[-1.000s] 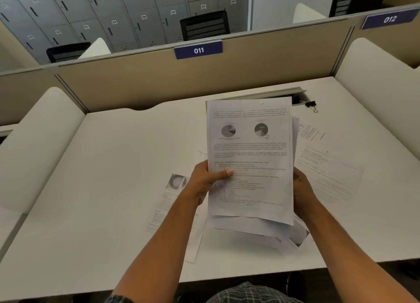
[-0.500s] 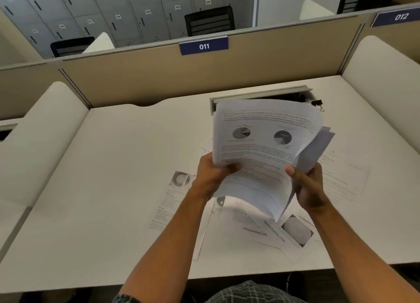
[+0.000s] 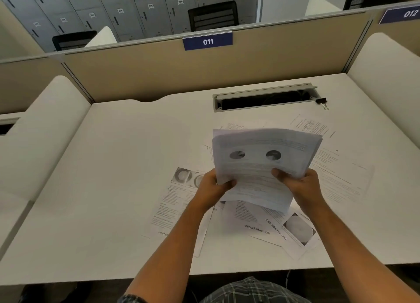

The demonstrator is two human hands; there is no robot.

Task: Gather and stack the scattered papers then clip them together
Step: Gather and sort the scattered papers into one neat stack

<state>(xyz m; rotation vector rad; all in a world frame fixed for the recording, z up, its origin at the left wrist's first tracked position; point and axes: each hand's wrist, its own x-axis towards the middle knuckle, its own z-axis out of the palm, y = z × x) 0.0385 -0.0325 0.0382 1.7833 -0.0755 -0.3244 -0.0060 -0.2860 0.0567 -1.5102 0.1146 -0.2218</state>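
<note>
White printed paper sheaf pinched by left hand and right hand.
Black binder clip lying far right, nearer right hand.

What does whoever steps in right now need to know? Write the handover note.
Left hand and right hand: each grips a lower corner of the held stack, lifted above the desk, sheets bowed, edges uneven.
Loose papers on the desk: one left, several under the stack, more to the right.
Binder clip lies untouched at the right end of the cable slot.
Done: some sheets gathered.
Left: collect the rest, square the stack, clip it.
</note>
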